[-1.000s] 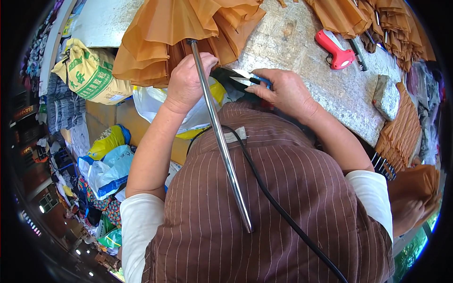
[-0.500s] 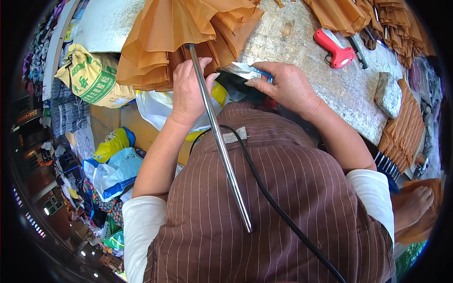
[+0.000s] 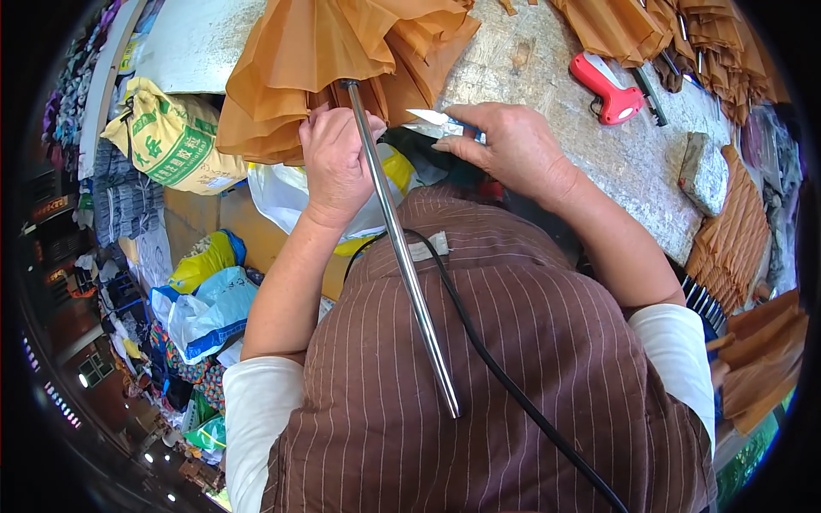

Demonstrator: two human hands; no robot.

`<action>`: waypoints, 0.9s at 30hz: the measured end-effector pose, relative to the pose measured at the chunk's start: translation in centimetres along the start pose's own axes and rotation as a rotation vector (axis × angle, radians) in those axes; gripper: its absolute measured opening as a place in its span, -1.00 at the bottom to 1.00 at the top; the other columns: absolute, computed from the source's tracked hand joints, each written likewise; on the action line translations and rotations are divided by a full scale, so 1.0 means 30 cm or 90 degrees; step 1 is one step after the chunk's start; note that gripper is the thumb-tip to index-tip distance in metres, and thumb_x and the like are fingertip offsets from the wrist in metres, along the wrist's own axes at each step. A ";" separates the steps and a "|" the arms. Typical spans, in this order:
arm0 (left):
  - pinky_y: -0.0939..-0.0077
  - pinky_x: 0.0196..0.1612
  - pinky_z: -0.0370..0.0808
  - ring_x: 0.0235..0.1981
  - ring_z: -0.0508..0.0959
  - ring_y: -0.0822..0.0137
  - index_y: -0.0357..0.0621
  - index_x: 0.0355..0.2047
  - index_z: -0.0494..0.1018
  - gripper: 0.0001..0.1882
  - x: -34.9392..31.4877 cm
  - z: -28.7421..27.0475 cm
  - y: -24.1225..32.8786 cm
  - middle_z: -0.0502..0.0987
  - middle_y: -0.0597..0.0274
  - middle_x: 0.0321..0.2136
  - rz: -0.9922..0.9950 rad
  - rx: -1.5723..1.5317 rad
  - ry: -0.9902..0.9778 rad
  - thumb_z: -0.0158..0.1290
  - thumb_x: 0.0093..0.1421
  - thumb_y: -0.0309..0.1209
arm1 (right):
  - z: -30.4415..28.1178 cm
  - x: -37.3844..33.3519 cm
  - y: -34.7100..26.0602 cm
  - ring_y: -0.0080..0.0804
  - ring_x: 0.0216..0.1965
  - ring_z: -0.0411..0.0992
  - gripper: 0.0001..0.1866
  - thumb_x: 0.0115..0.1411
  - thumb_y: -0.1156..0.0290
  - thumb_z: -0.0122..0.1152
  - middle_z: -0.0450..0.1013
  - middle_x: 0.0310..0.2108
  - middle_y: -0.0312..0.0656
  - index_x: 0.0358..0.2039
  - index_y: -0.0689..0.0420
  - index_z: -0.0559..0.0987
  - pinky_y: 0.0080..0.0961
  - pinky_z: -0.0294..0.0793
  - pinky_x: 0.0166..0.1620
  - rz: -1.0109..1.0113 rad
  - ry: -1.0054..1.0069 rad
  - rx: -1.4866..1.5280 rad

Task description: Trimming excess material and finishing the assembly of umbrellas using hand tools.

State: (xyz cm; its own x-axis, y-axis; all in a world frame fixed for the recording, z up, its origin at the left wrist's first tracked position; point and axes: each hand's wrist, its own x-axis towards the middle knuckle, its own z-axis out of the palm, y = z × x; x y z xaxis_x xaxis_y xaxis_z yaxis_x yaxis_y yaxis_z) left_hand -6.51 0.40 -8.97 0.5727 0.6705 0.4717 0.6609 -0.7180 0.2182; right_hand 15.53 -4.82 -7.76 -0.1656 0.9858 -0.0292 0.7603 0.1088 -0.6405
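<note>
A half-folded umbrella with an orange-brown canopy (image 3: 316,51) lies at the table's near edge, its bare metal shaft (image 3: 402,248) slanting down over my apron. My left hand (image 3: 338,162) is closed at the canopy's lower rim, behind the shaft; its fingertips are partly hidden by the cloth. To the right, my right hand (image 3: 513,150) grips small blue-handled thread snips (image 3: 428,117). Their pale pointed blades face left, toward the canopy and apart from my left hand.
On the worn table (image 3: 547,171) lie a red-and-white tagging gun (image 3: 605,90) and a grey block (image 3: 703,175). More brown umbrellas (image 3: 616,30) pile up at the far right. A yellow sack (image 3: 175,141) and plastic bags (image 3: 209,312) stand at left. A black cord (image 3: 505,380) crosses my apron.
My left hand has curled its fingers in and shifted slightly left. The snips have turned a little in my right hand. At the right edge, another person's brown cloth has moved up, covering their hand.
</note>
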 end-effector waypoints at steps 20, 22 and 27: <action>0.38 -0.03 0.34 -0.25 0.45 0.26 -0.12 -0.37 0.48 -0.84 0.019 0.017 0.024 0.50 0.34 -0.34 -0.012 -0.092 -0.019 0.13 -0.02 -0.53 | 0.033 -0.056 -0.005 -0.14 -0.50 0.47 -0.73 0.07 0.21 0.24 0.53 -0.48 -0.08 -0.30 0.10 0.63 -0.33 0.43 -0.33 -0.059 -0.288 0.039; 0.38 -0.03 0.36 -0.25 0.46 0.25 -0.12 -0.36 0.48 -0.82 0.021 0.032 0.038 0.51 0.35 -0.33 -0.037 -0.069 -0.017 0.13 -0.04 -0.54 | 0.040 -0.069 0.010 -0.15 -0.49 0.47 -0.74 0.07 0.23 0.24 0.53 -0.47 -0.07 -0.28 0.11 0.62 -0.34 0.43 -0.32 -0.002 -0.272 0.050; 0.42 -0.08 0.40 -0.29 0.48 0.25 -0.12 -0.40 0.50 -0.85 0.029 0.078 -0.019 0.53 0.36 -0.35 0.098 -0.140 -0.038 0.14 -0.04 -0.53 | 0.036 -0.089 0.020 -0.18 -0.48 0.48 -0.72 0.07 0.25 0.25 0.54 -0.45 -0.08 -0.25 0.13 0.61 -0.36 0.44 -0.32 0.033 -0.244 0.089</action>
State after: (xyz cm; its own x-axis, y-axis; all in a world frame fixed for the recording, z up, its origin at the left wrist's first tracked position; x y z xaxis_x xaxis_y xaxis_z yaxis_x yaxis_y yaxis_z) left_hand -5.26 1.84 -10.69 0.6906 0.5550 0.4638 0.4456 -0.8316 0.3316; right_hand 15.75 -7.53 -8.91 -0.3713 0.8677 -0.3304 0.6856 0.0162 -0.7278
